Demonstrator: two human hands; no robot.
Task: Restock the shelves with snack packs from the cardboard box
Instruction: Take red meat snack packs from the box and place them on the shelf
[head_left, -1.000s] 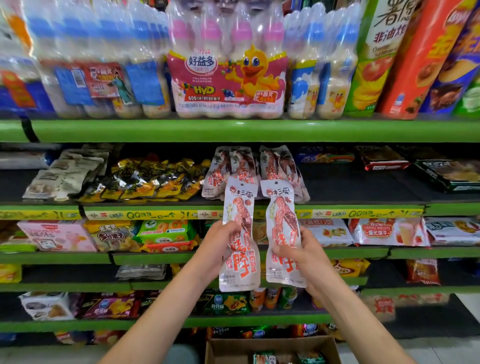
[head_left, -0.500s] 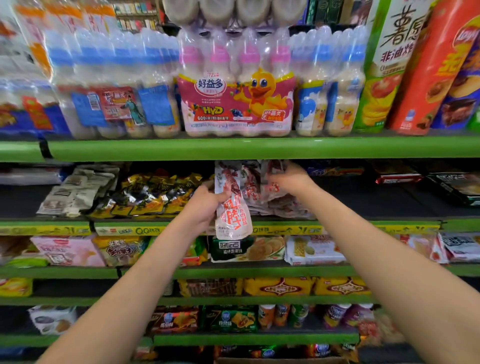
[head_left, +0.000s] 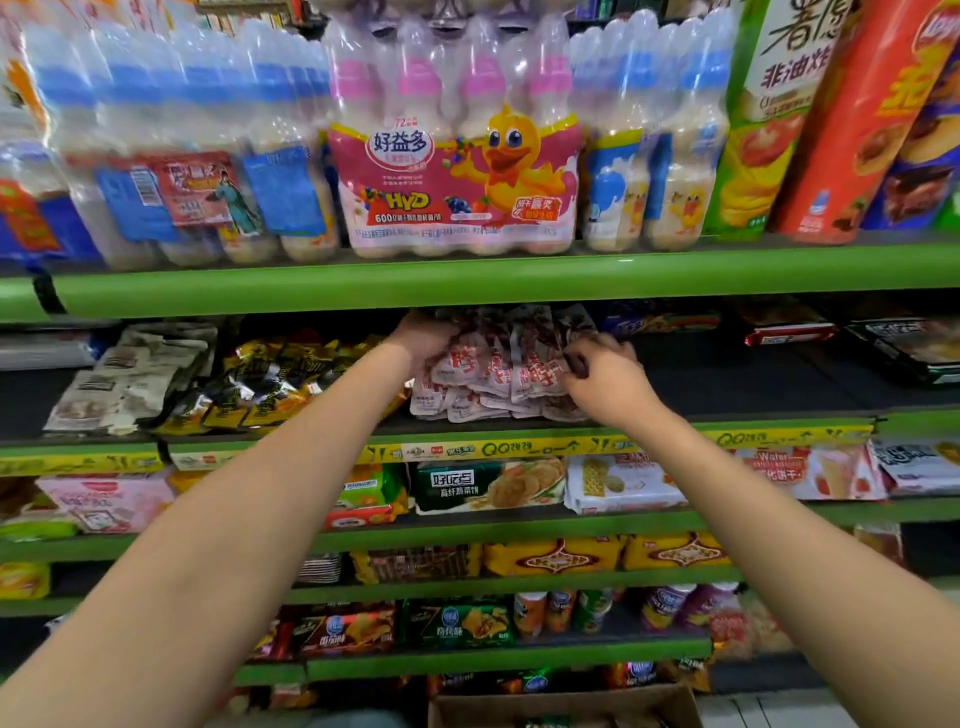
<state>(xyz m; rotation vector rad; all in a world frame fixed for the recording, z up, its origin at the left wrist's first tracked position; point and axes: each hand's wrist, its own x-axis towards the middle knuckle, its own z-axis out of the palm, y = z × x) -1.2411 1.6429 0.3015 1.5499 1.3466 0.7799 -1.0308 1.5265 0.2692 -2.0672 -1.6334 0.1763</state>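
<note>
Both hands reach into the second shelf (head_left: 519, 423) from the top, onto a pile of red-and-white snack packs (head_left: 493, 374) lying there. The left hand (head_left: 423, 340) lies at the pile's back left with its fingers curled over the upper packs, gripping them, though the fingertips are hidden in shadow. The right hand (head_left: 602, 376) rests on the pile's right side, fingers bent and pinching the edge of a pack. Just left of the pile lie yellow-and-black snack bags (head_left: 270, 384), and farther left pale grey packets (head_left: 130, 379). On the green shelf above stands a pink multipack of yoghurt drink bottles (head_left: 452, 156) with a cartoon duck, flanked by blue-capped bottle packs (head_left: 649, 156). Below, biscuit packs (head_left: 488, 483) fill the next shelf. The open cardboard box (head_left: 566, 704) sits at the bottom edge of the view, on the floor below the shelving.
</note>
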